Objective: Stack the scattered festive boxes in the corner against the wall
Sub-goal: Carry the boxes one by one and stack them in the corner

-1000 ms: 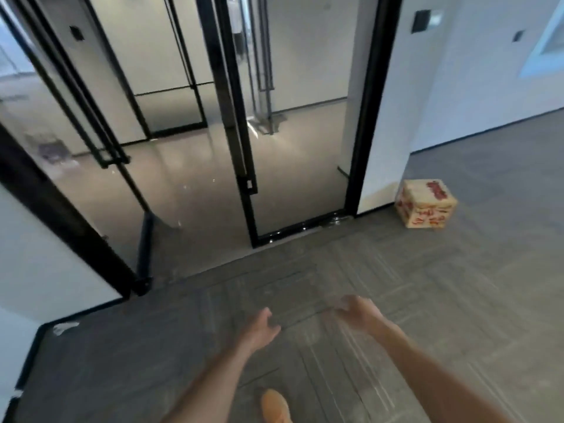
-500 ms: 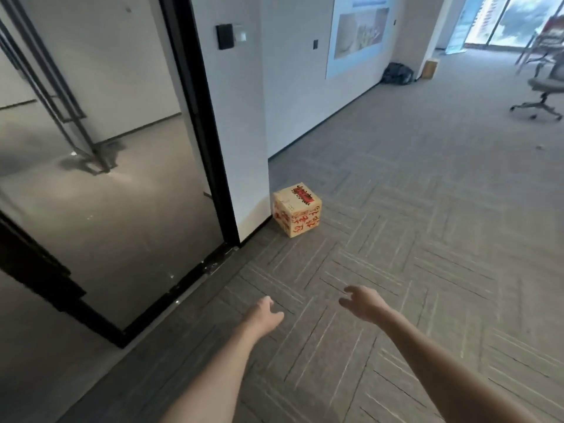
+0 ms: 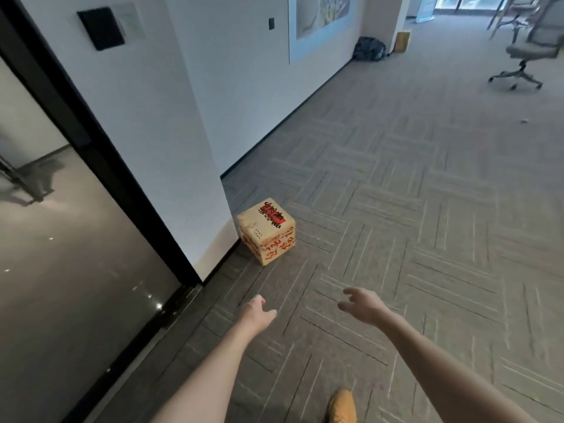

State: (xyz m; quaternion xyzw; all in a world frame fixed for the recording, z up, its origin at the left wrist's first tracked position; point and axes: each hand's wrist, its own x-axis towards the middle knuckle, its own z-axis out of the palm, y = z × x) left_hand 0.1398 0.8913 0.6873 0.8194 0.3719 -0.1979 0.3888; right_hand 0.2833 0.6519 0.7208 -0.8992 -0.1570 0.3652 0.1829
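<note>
Cardboard, cream with red and black lettering: the box (image 3: 266,234) sits on the carpet (image 3: 412,209) just beside the foot of the wall (image 3: 171,117), at the outer corner next to the black door frame (image 3: 100,157). It looks to be touching or nearly touching the wall on its left side; I cannot tell which. It is upright, one edge turned toward me.

I have both arms stretched out ahead and low. My left hand (image 3: 256,312) is empty, fingers relaxed and a little spread, thumb out. My right hand (image 3: 361,303) is empty too, fingers apart and loosely bent, palm turned inward. Neither touches the box; both are well short of it, one to each side of its line. My shoe (image 3: 341,406) shows at the bottom edge.

I judge this as the approach step: closing on one box, nothing picked up yet. Only this box is in view near me, so I cannot say how many are left to stack. The next move calls for getting nearer and lower, then setting one palm on each of two opposite faces. The side against the wall leaves little room, so I would likely take the two free faces or turn the box first. It looks light and stiff enough for a plain two-handed lift.
</note>
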